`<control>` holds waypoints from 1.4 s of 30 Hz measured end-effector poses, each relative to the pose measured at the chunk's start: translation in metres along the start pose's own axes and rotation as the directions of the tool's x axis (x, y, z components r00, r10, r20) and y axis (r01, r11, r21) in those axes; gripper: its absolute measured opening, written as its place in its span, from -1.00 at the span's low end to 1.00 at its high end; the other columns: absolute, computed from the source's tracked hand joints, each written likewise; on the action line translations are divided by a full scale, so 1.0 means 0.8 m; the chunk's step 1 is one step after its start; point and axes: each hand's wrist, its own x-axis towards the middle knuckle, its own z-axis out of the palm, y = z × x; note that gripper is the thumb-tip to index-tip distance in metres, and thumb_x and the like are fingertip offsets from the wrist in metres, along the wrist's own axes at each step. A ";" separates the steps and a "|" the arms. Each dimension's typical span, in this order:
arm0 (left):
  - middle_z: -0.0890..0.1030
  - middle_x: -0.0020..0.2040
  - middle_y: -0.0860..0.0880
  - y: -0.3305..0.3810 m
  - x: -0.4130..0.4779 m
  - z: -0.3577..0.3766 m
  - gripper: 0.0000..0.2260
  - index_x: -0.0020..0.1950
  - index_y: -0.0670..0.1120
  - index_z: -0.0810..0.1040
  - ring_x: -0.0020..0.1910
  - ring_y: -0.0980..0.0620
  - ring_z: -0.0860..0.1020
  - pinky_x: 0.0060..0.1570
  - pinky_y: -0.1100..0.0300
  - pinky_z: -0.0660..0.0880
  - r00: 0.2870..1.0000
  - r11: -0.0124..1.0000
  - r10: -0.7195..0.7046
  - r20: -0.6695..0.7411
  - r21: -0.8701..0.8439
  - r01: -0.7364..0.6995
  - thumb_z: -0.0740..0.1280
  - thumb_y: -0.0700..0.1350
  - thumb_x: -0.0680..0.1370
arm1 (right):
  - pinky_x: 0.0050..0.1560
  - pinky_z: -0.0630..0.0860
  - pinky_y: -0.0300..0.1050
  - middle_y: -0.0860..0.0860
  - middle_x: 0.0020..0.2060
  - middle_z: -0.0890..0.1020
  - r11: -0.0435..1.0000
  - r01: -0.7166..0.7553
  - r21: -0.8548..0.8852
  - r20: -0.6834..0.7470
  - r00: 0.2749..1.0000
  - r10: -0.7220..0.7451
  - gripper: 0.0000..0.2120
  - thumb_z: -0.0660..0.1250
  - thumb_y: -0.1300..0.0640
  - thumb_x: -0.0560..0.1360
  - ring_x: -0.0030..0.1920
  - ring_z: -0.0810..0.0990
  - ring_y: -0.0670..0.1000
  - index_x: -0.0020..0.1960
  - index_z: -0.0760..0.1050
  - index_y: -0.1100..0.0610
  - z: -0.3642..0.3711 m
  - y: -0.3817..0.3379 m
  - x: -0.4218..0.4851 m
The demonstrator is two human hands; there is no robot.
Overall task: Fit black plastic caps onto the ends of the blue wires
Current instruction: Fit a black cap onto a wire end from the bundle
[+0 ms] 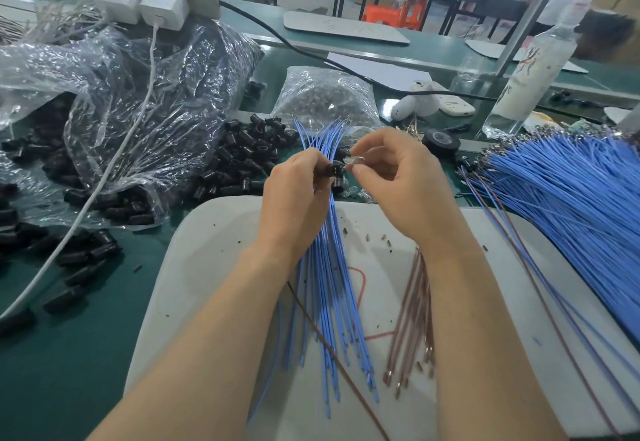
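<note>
A black cap sits at the fingertips of the left grip, and the right grip meets it above the white board.

The left grip is curled round a bundle of blue wires and pinches the cap just above it, with the wire tips fanning out beyond the fingers. The right grip pinches a small shiny piece just beside the cap's mouth. Fingers hide the join, and which wire it belongs to cannot be made out. The bundle's lower ends lie on the board beside a sheaf of brown wires. Loose black caps spill from a plastic bag over the green bench at left. A large heap of blue wires lies at right, with a roll of black tape and a bottle beyond the hands.
</note>
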 end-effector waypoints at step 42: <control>0.62 -0.20 -0.04 0.004 0.001 -0.015 -0.89 -0.01 -0.18 0.64 -0.22 0.01 0.51 -0.12 0.25 0.44 0.968 0.987 0.157 0.194 -0.071 -0.146 0.41 -0.22 0.49 | -0.07 0.54 -0.32 -0.10 -0.27 0.66 0.999 -0.028 0.015 -0.024 0.999 0.029 -0.83 0.44 0.29 0.43 -0.22 0.63 -0.21 -0.18 0.60 0.03 -0.006 0.014 0.003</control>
